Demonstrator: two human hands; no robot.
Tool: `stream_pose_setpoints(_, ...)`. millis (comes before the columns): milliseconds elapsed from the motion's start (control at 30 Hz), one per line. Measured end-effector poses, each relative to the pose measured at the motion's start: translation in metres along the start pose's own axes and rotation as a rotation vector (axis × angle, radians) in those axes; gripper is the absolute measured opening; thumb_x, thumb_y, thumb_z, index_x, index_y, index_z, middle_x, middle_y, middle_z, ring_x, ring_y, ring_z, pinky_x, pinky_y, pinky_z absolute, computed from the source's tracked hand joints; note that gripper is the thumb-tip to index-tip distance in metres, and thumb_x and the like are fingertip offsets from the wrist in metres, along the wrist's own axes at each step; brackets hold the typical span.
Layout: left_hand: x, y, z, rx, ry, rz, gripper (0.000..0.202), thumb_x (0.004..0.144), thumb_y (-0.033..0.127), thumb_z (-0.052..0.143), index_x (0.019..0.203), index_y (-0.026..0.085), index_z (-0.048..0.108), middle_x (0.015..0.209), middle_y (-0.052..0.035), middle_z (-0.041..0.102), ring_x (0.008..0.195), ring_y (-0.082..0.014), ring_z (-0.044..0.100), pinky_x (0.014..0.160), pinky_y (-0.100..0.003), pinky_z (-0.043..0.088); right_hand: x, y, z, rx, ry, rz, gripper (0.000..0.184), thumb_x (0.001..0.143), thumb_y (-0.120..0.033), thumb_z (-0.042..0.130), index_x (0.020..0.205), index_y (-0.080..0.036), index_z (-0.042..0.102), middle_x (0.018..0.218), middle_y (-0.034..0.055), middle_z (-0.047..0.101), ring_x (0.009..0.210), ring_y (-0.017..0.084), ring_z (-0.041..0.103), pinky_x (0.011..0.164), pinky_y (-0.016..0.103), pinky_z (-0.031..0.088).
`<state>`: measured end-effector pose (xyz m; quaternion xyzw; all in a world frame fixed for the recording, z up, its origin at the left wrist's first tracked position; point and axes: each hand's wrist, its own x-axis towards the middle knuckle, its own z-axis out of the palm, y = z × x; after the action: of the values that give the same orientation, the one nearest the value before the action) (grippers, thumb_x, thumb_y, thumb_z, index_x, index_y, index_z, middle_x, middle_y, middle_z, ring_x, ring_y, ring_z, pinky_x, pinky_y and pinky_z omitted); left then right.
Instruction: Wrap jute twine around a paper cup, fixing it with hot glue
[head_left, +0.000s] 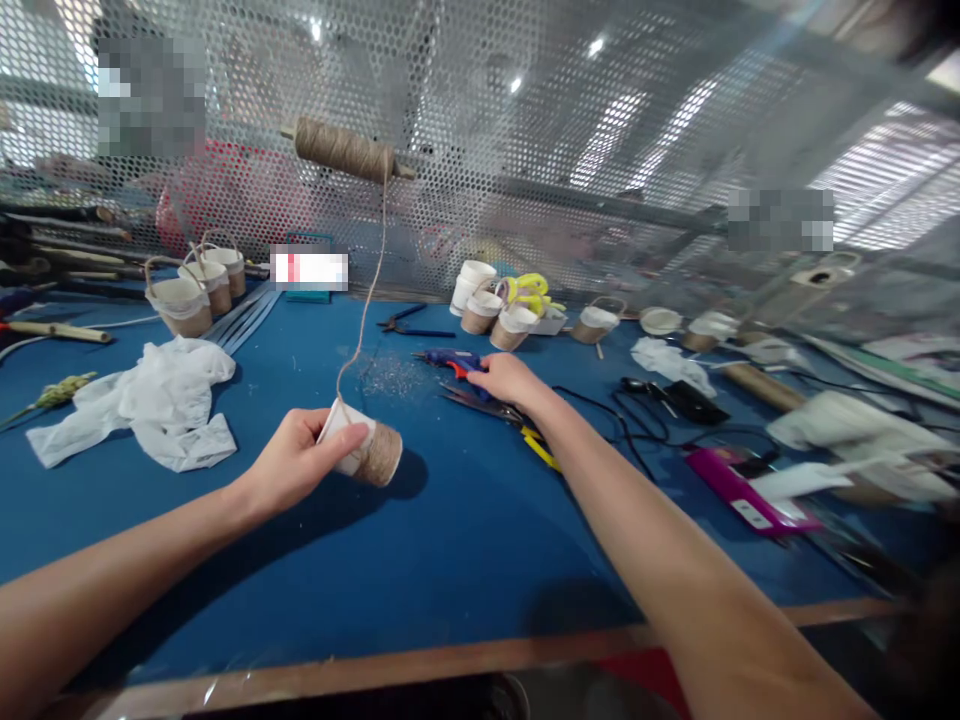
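My left hand (304, 455) grips a small white paper cup (367, 445) tilted on its side above the table. Brown twine (384, 457) is wrapped around the cup's lower half, and a strand (365, 310) runs from the cup up to a twine spool (341, 150) on a rod at the mesh. Farther right, my right hand (502, 380) is closed around the handle of a blue hot glue gun (454, 358) with a red trigger, its nozzle pointing left. Beside that hand lie scissors (487, 402), partly under the wrist, and a yellow-handled tool (540, 450).
Twine-wrapped cups with handles (180, 305) stand at the back left, more cups (514, 325) at back centre. Pliers (412, 325) lie behind the glue gun. White cloth (161, 395) is at left. Cords (611, 425) and a magenta power strip (742, 490) lie at right.
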<state>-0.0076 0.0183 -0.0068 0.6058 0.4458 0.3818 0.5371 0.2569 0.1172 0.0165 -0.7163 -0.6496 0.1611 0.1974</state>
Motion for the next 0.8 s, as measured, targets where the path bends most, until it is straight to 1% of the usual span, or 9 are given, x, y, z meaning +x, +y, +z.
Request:
stream_pose_setpoints(100, 0.002, -0.003, -0.001, 0.058, 0.010, 0.012, 0.032, 0.073, 0.041, 0.056, 0.069, 0.010, 0.064, 0.056, 0.0008, 0.057, 0.052, -0.0103, 0.045, 0.052, -0.021, 0.036, -0.004, 0.007, 0.008, 0.021, -0.041, 0.024, 0.026, 0.087, -0.030, 0.047, 0.109, -0.017, 0.053, 0.111, 0.0065, 0.054, 0.094, 0.019, 0.055, 0.078, 0.038, 0.047)
stream_pose_setpoints(200, 0.004, -0.004, -0.001, 0.070, 0.017, 0.007, 0.033, 0.074, 0.042, 0.054, 0.070, 0.010, 0.063, 0.058, 0.0001, 0.057, 0.054, -0.0106, 0.045, 0.054, -0.021, 0.037, -0.013, 0.003, 0.007, 0.104, -0.051, 0.024, 0.026, 0.089, -0.030, 0.042, 0.106, -0.016, 0.055, 0.108, 0.0051, 0.055, 0.095, 0.020, 0.055, 0.078, 0.036, 0.046)
stream_pose_setpoints(300, 0.005, -0.004, -0.002, 0.055, 0.027, 0.006, 0.035, 0.075, 0.043, 0.052, 0.068, 0.010, 0.063, 0.059, -0.0007, 0.058, 0.054, -0.0111, 0.046, 0.054, -0.021, 0.037, -0.022, -0.007, -0.004, 0.240, -0.054, 0.033, 0.023, 0.086, -0.028, 0.049, 0.104, -0.014, 0.054, 0.099, 0.0054, 0.058, 0.081, 0.015, 0.058, 0.070, 0.034, 0.049)
stream_pose_setpoints(367, 0.006, -0.004, -0.002, 0.047, 0.029, 0.005, 0.036, 0.075, 0.044, 0.051, 0.067, 0.010, 0.063, 0.058, -0.0009, 0.058, 0.054, -0.0113, 0.046, 0.052, -0.021, 0.037, -0.034, -0.015, -0.014, 0.358, -0.074, 0.010, 0.017, 0.083, -0.023, 0.052, 0.097, -0.013, 0.054, 0.085, 0.0039, 0.061, 0.069, 0.012, 0.059, 0.064, 0.029, 0.050)
stream_pose_setpoints(433, 0.005, -0.004, -0.003, 0.039, 0.024, 0.002, 0.037, 0.076, 0.045, 0.050, 0.068, 0.010, 0.063, 0.058, -0.0009, 0.058, 0.053, -0.0112, 0.047, 0.051, -0.021, 0.037, -0.052, -0.023, -0.025, 0.465, -0.141, -0.024, 0.011, 0.080, -0.024, 0.053, 0.085, -0.015, 0.055, 0.071, 0.0031, 0.061, 0.059, 0.012, 0.059, 0.058, 0.026, 0.051)
stream_pose_setpoints(500, 0.005, -0.004, -0.002, 0.025, 0.017, -0.009, 0.037, 0.075, 0.045, 0.050, 0.068, 0.011, 0.063, 0.059, -0.0007, 0.058, 0.053, -0.0109, 0.047, 0.050, -0.020, 0.037, -0.073, -0.028, -0.032, 0.519, -0.229, -0.053, 0.015, 0.075, -0.030, 0.057, 0.071, -0.016, 0.056, 0.060, 0.0028, 0.060, 0.049, 0.012, 0.057, 0.047, 0.024, 0.048)
stream_pose_setpoints(567, 0.006, -0.004, -0.002, -0.005, 0.011, -0.035, 0.036, 0.074, 0.045, 0.052, 0.067, 0.011, 0.063, 0.057, -0.0001, 0.058, 0.052, -0.0108, 0.047, 0.050, -0.020, 0.037, -0.093, -0.032, -0.034, 0.567, -0.292, -0.145, 0.015, 0.073, -0.032, 0.060, 0.073, -0.017, 0.057, 0.058, 0.0007, 0.060, 0.044, 0.010, 0.054, 0.041, 0.022, 0.044)
stream_pose_setpoints(667, 0.008, -0.003, 0.000, -0.088, 0.003, -0.084, 0.034, 0.070, 0.044, 0.056, 0.066, 0.011, 0.063, 0.057, -0.0002, 0.060, 0.052, -0.0115, 0.049, 0.053, -0.021, 0.038, -0.113, -0.036, -0.030, 0.473, -0.391, -0.215, 0.018, 0.076, -0.034, 0.056, 0.084, -0.018, 0.059, 0.051, -0.0024, 0.057, 0.038, 0.009, 0.050, 0.037, 0.020, 0.042)
stream_pose_setpoints(800, 0.010, -0.003, -0.001, -0.149, 0.011, -0.129, 0.031, 0.072, 0.040, 0.055, 0.067, 0.011, 0.063, 0.061, -0.0011, 0.063, 0.055, -0.0118, 0.052, 0.057, -0.021, 0.039, -0.124, -0.039, -0.020, 0.265, -0.374, -0.232, 0.021, 0.075, -0.039, 0.055, 0.065, -0.021, 0.057, 0.041, -0.0038, 0.052, 0.033, 0.010, 0.047, 0.034, 0.022, 0.040)
